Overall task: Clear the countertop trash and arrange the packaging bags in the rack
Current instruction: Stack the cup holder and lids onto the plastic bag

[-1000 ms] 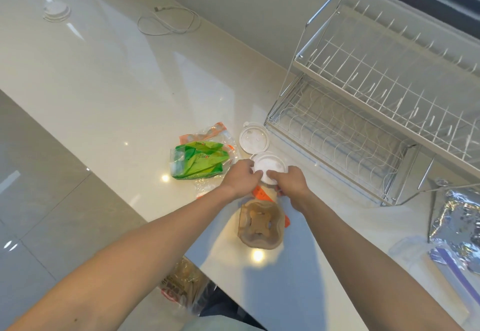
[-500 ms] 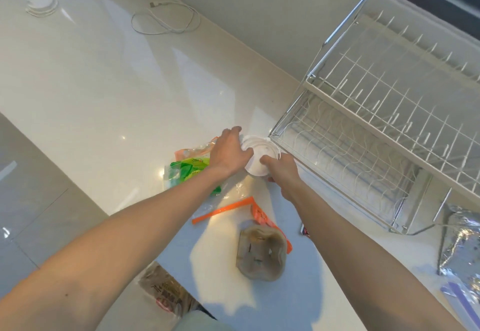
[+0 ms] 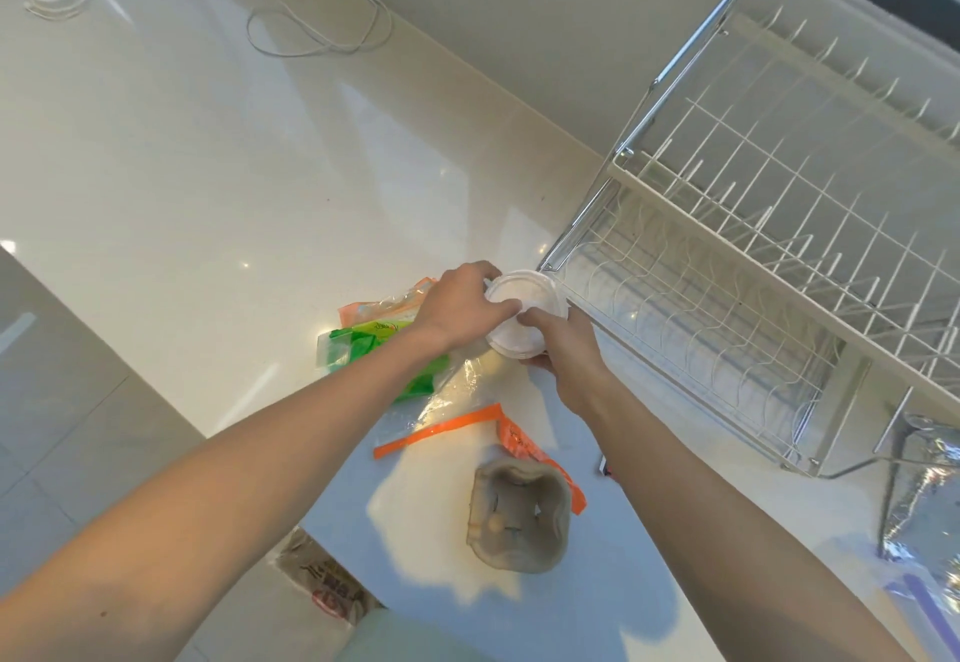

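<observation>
Lids are the weak spot here: both hands are pinched on the white plastic lids [image 3: 522, 315], left hand [image 3: 462, 309] over the top at 9 o'clock of them, right hand [image 3: 563, 349] gripping the near edge at 5 o'clock. They look thin and slick, so I'd guess one could slide out of the stack and skitter across the worktop [image 3: 208, 183] or in under the rack [image 3: 753, 287], whose corner sits just beside them at 2 o'clock. The left forearm also hangs over the green bag [image 3: 363, 349] and the clear orange-trimmed bag [image 3: 441, 417], so pulling back could drag those off the edge. The cardboard cup holder [image 3: 519, 521] sits untouched at 6 o'clock. Compared with a second ago, the hands have gone from one lid near the cup holder up to the second lid by the rack, and the two now look stacked together.
</observation>
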